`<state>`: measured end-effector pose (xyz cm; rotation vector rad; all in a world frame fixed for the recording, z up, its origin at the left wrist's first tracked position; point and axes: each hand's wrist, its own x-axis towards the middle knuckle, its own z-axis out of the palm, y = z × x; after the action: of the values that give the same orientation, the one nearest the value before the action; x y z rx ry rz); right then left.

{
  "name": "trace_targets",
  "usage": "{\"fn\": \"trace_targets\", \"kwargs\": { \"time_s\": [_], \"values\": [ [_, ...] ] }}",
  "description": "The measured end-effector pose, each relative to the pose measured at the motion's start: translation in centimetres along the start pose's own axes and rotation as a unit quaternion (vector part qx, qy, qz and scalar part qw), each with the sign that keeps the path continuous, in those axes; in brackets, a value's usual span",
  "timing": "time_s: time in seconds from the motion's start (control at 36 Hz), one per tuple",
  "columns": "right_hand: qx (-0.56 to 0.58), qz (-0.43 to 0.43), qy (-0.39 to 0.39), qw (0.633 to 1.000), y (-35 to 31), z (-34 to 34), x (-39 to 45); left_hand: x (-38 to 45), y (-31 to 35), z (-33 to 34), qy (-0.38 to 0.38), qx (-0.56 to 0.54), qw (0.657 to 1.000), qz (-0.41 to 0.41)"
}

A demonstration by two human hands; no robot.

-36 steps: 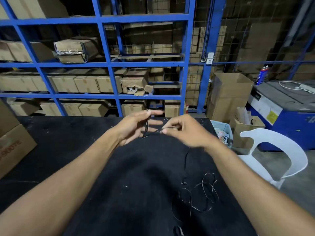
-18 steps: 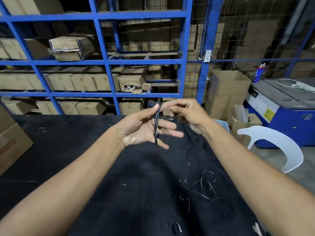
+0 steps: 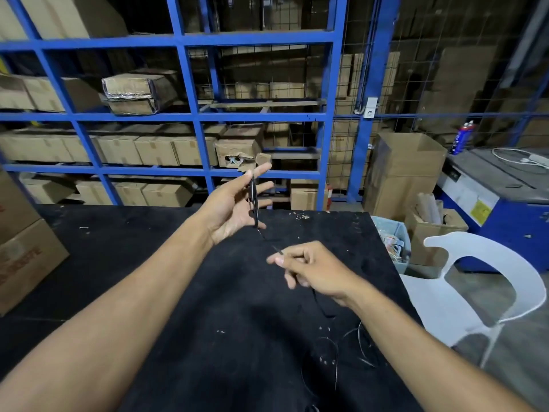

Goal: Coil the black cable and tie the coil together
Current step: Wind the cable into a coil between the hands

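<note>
black cable (image 3: 253, 200) | thin, glossy, looped flat | left hand (image 3: 230, 209) pinches loops | right hand (image 3: 312, 269) pinches strand

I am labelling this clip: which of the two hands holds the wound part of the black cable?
The left hand: the coiled black cable stands upright across its spread fingers. The right hand, lower down, only pinches a loose stretch of it.

cable (image 3: 253, 200) is showing black | table (image 3: 133, 263) is showing black with pale flecks | rack (image 3: 148, 116) behind table is showing blue | boxes (image 3: 157, 150) behind table are showing brown | chair (image 3: 463, 295) right of table is showing white | machine (image 3: 511, 233) right of table is showing blue, grey-topped, yellow-labelled
</note>
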<state>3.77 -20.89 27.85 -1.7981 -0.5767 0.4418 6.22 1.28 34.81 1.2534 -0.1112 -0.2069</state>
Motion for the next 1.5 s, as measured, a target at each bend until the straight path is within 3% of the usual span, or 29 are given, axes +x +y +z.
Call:
{"fn": "trace_targets", "kwargs": {
  "time_s": [0.22, 0.39, 0.47, 0.58, 0.69, 0.81, 0.92, 1.03, 1.11, 1.25, 1.33, 1.5],
  "values": [
    [-0.206, -0.007, -0.072, 0.976, -5.1, -2.9, 1.0, -0.1, -2.0, 1.4, 0.008, 0.153, 0.988, 0.024],
    [-0.251, -0.097, -0.023, 0.963, -8.4, -6.5, 2.3, -0.9, -2.3, 2.1, -0.003, 0.236, 0.971, -0.035],
    [-0.195, -0.129, -0.034, 0.972, -9.2, -8.5, 2.9, -1.5, -2.6, 1.7, -0.075, 0.216, 0.969, -0.095],
    [-0.117, -0.147, 0.012, 0.982, -9.0, -10.4, 3.9, -2.3, -2.7, 1.8, -0.187, 0.109, 0.966, -0.140],
    [-0.035, -0.141, 0.045, 0.988, -6.6, -10.1, 4.8, -2.7, -2.5, 2.5, -0.253, 0.004, 0.959, -0.129],
    [0.105, -0.118, 0.040, 0.987, -3.8, -8.2, 5.0, -2.7, -2.3, 3.3, -0.271, -0.060, 0.955, -0.106],
    [0.207, -0.068, 0.042, 0.975, -1.9, -5.7, 5.0, -2.2, -1.9, 4.2, -0.241, -0.117, 0.962, -0.054],
    [0.221, -0.009, 0.109, 0.969, -0.2, -2.6, 4.9, -1.0, -0.8, 4.3, -0.174, -0.154, 0.972, 0.020],
    [0.185, 0.006, 0.083, 0.979, 0.8, -1.0, 4.1, 0.1, 0.1, 4.0, -0.119, -0.133, 0.981, 0.070],
    [0.123, 0.015, 0.034, 0.992, 0.5, -0.3, 2.2, 0.6, 2.3, 3.0, 0.006, -0.033, 0.991, 0.126],
    [0.052, -0.016, 0.037, 0.998, -0.9, -0.8, 1.4, 0.5, 2.6, 2.3, 0.043, 0.116, 0.983, 0.133],
    [-0.074, -0.076, 0.050, 0.993, -4.8, -4.3, 1.4, -0.2, 1.0, 1.2, 0.002, 0.329, 0.942, 0.072]
  ]
}}
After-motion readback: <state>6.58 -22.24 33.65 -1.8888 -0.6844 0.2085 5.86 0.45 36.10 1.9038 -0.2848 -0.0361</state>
